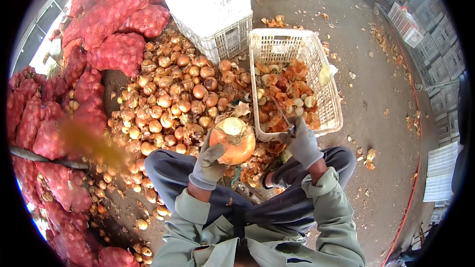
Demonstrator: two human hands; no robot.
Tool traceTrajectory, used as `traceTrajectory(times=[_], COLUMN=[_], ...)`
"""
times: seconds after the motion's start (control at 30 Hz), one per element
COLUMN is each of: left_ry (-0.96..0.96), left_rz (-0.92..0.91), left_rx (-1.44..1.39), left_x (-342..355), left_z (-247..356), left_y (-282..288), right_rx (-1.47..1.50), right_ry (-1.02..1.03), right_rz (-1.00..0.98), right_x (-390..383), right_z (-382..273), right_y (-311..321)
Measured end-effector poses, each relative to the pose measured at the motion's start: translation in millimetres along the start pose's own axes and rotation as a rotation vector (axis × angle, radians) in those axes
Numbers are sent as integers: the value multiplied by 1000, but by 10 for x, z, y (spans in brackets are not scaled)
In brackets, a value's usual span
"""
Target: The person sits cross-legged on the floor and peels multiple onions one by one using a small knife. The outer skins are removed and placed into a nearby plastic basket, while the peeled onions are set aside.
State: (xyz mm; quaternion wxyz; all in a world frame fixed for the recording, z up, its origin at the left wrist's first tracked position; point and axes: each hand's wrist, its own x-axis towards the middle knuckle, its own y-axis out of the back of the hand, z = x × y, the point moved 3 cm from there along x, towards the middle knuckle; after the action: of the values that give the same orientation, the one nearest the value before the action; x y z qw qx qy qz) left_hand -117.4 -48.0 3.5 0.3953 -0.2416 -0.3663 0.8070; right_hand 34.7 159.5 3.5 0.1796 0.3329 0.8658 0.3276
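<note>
A large onion (239, 148) sits in my gloved left hand (210, 164), raised in front of my lap. Its orange-brown skin is on, and a pale cut patch shows on top. My right hand (302, 143), also in a grey glove, is closed around the handle of a knife (282, 112). The thin blade points up and to the left over the near end of a white plastic crate (328, 129). Inside that crate lie loose onion skins (298, 75) and pale peeled pieces. The fingers of my right hand partly hide the knife's handle.
A broad heap of unpeeled onions (170, 96) spreads over the floor at my left. Red mesh sacks (118, 52) are piled along the left side. Stacked white crates (217, 34) stand beyond the heap. Skins litter the floor, and more crates (443, 99) line the right wall.
</note>
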Motion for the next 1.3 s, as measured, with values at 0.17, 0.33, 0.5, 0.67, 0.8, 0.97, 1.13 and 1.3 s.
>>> traceTrajectory(times=[0.17,0.33,0.5,0.67,0.8,0.97,1.13,1.3], left_ry=[-20,-29,-21,-26,-12,-57,100,137], left_rz=[-25,-32,-72,-81,-53,-1,51,17], left_rx=[-71,-101,-156,-162,-129,220,244,305], left_x=[93,117,104,81,56,61,37,132], left_z=[-30,-16,-25,-4,9,92,327,220], left_y=[-197,-296,-133,-211,-152,94,-45,316], right_rx=[683,440,398,422,372,70,-22,624], right_ry=[137,414,386,360,377,542,437,155], right_rz=[-211,-24,-23,-47,-67,-101,-253,-466], right_x=[-385,-590,-605,-631,-621,-556,-535,-727], right_z=[-566,-770,-759,-794,-778,-882,-921,-651], right_y=[122,202,204,193,173,294,273,-127])
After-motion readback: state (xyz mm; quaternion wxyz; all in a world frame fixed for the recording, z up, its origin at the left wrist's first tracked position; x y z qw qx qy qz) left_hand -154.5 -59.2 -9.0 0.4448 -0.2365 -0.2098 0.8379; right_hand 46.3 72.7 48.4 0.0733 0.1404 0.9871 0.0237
